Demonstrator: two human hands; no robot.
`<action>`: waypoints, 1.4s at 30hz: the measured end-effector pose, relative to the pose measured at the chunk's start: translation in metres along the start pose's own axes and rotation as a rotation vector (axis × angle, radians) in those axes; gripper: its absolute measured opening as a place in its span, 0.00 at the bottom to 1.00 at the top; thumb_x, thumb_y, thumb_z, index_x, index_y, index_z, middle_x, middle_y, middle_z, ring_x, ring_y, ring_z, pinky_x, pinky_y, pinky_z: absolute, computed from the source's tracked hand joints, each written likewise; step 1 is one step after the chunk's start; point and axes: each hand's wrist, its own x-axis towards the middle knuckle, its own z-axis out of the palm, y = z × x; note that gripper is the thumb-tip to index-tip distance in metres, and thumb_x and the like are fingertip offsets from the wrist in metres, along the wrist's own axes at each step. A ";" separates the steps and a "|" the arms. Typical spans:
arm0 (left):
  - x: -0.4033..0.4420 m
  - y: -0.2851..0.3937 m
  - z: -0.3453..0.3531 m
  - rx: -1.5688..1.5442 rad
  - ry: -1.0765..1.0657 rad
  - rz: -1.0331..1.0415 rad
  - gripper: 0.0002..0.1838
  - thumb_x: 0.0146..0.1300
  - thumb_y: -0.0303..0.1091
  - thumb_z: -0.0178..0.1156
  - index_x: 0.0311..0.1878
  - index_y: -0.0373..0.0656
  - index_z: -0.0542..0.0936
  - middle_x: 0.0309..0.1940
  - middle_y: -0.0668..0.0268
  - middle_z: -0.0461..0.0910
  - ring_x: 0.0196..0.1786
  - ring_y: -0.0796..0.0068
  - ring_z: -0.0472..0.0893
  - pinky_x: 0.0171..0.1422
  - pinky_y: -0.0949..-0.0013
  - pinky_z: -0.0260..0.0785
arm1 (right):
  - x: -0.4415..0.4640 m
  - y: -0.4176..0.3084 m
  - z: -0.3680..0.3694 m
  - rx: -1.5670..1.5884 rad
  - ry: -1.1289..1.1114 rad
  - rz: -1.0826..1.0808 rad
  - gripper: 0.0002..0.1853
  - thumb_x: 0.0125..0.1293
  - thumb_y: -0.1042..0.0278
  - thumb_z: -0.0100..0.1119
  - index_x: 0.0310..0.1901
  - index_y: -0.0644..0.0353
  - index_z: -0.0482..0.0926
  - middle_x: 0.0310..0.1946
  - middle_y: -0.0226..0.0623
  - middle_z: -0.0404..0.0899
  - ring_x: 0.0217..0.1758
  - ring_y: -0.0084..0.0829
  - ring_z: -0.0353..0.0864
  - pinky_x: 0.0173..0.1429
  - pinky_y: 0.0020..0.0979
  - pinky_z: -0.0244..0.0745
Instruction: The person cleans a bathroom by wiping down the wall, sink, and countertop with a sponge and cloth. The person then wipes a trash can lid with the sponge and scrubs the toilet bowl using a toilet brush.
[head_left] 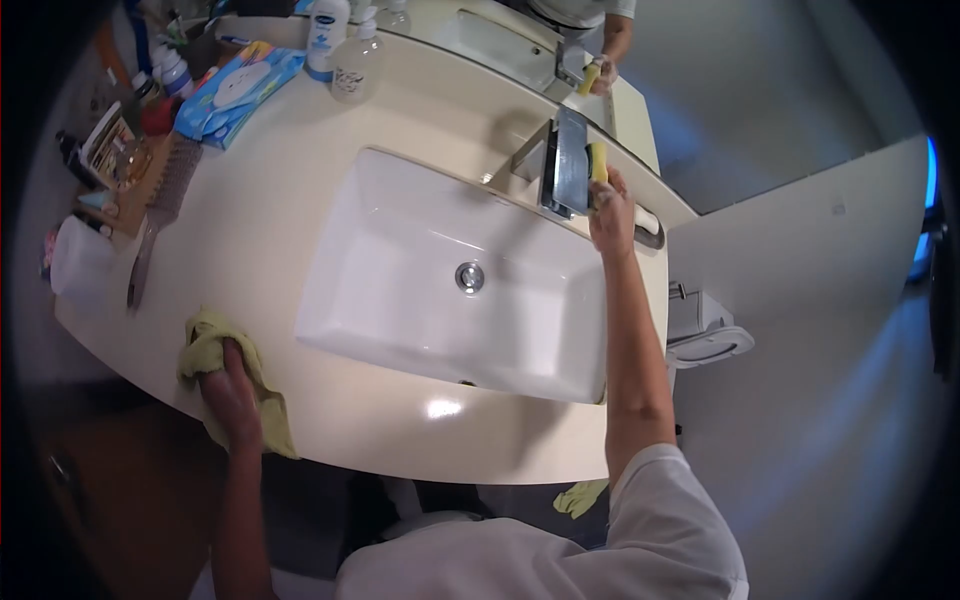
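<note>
My right hand (612,215) grips a yellow sponge (598,163) beside the wide, flat-topped faucet (570,160) at the back of the sink. Whether the sponge touches the faucet's side I cannot tell. Below lies the white rectangular sink (400,290) with a round metal drain (470,278). At the front left of the counter, my left hand (230,395) is closed on a yellow-green cloth (210,345), which drapes over the counter edge. Part of its fingers is hidden in the folds.
On the cream counter (240,240) stand a soap pump bottle (357,65), a white-and-blue bottle (325,40) and a blue wipes pack (240,92). A hairbrush (165,200) lies left. A mirror (740,90) runs behind; a toilet (710,345) stands right.
</note>
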 end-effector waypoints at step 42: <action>0.000 -0.014 0.000 0.045 -0.011 -0.018 0.16 0.64 0.36 0.50 0.43 0.29 0.72 0.39 0.54 0.76 0.42 0.62 0.76 0.47 0.67 0.65 | -0.029 0.024 -0.002 -0.707 -0.006 -0.628 0.15 0.49 0.77 0.47 0.40 0.64 0.77 0.30 0.38 0.72 0.38 0.34 0.70 0.44 0.28 0.64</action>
